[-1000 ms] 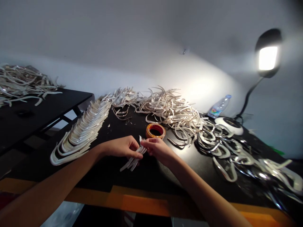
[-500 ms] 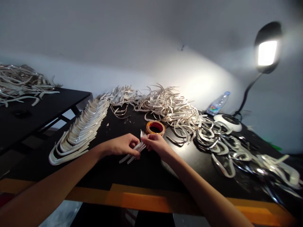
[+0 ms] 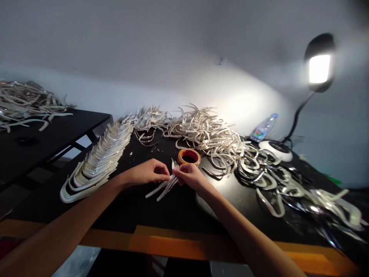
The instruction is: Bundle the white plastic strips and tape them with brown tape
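My left hand (image 3: 147, 174) and my right hand (image 3: 190, 176) meet over the middle of the black table (image 3: 178, 211). Both pinch a small bundle of pale curved strips (image 3: 163, 187), which fans down and to the left from my fingertips. A roll of tape (image 3: 189, 156) with a red core lies just behind my right hand. To the left, a neat stacked row of curved strips (image 3: 98, 163) runs from the near left edge toward the back.
A loose heap of curved strips (image 3: 207, 132) fills the back of the table, and shinier curved pieces (image 3: 273, 179) spread to the right. A plastic bottle (image 3: 263, 129) and a lit desk lamp (image 3: 318, 69) stand at the back right. A second table (image 3: 34, 140) on the left carries more strips.
Both hands stay together on the bundle, with small finger shifts. The view has drifted slightly, so the hands and tape roll sit a little higher in the picture.
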Action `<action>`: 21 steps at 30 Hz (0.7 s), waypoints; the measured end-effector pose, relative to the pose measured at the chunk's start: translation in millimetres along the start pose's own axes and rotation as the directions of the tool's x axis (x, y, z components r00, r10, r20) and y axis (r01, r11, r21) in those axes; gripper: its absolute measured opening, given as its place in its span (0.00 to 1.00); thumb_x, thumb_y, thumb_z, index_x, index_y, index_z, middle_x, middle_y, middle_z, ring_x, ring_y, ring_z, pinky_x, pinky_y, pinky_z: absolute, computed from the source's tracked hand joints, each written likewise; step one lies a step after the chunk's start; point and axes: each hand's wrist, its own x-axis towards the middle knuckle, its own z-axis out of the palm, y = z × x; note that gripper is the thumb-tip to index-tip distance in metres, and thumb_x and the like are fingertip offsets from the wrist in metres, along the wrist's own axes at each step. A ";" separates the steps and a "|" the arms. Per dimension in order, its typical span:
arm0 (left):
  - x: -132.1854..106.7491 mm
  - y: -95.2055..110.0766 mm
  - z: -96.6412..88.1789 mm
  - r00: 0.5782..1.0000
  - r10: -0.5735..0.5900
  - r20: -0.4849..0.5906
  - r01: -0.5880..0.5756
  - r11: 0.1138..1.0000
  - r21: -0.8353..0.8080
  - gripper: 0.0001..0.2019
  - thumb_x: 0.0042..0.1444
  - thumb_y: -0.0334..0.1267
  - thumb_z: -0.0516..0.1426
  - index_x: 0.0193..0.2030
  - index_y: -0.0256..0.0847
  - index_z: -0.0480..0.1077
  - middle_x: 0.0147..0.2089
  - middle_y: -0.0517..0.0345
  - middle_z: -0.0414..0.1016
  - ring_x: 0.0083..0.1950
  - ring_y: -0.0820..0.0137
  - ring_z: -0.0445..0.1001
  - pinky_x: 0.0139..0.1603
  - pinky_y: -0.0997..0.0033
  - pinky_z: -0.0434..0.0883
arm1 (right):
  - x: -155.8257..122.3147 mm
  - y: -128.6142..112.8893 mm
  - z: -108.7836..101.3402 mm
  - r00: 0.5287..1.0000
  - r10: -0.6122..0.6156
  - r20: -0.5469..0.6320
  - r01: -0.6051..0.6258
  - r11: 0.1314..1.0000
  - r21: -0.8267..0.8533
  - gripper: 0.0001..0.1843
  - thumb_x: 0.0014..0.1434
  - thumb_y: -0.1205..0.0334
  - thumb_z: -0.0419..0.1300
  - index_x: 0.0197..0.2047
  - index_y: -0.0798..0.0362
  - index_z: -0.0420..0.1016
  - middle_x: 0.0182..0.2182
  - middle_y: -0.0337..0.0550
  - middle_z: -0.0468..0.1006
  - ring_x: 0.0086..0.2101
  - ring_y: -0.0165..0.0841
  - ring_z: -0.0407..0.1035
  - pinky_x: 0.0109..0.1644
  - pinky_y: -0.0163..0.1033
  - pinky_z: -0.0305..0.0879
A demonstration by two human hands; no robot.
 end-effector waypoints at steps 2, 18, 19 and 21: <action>0.2 -2.4 -0.3 0.998 -0.036 0.053 0.040 0.996 -0.083 0.18 0.56 0.52 0.68 0.40 0.36 0.80 0.32 0.58 0.78 0.32 0.71 0.73 0.33 0.74 0.69 | -1.5 -1.6 1.0 1.000 0.015 -0.015 -0.015 0.999 -0.043 0.18 0.61 0.55 0.68 0.25 0.55 0.70 0.18 0.35 0.74 0.18 0.24 0.67 0.23 0.28 0.64; 7.9 -10.3 32.9 0.988 -0.108 -0.109 0.097 0.990 -0.103 0.17 0.46 0.43 0.71 0.36 0.39 0.70 0.27 0.65 0.72 0.26 0.72 0.70 0.26 0.73 0.66 | -4.5 1.6 5.7 0.998 0.000 -0.056 -0.022 0.915 -0.402 0.13 0.70 0.56 0.58 0.34 0.51 0.69 0.22 0.39 0.78 0.23 0.32 0.75 0.25 0.31 0.64; 7.7 -10.0 33.6 0.985 -0.090 -0.146 0.085 0.996 -0.037 0.18 0.46 0.43 0.71 0.37 0.39 0.70 0.28 0.65 0.71 0.27 0.71 0.70 0.27 0.72 0.66 | -6.0 -0.9 6.4 0.997 -0.012 -0.079 -0.028 0.875 -0.483 0.13 0.71 0.55 0.58 0.34 0.52 0.70 0.24 0.40 0.80 0.25 0.33 0.76 0.27 0.32 0.64; 7.2 -9.9 33.6 0.974 0.005 -0.228 0.028 0.990 0.138 0.19 0.46 0.43 0.72 0.39 0.41 0.71 0.34 0.62 0.73 0.33 0.67 0.73 0.32 0.69 0.70 | -9.8 -6.8 8.6 0.989 -0.041 -0.139 -0.061 0.750 -0.659 0.14 0.71 0.52 0.58 0.36 0.52 0.72 0.30 0.45 0.83 0.30 0.35 0.78 0.31 0.33 0.65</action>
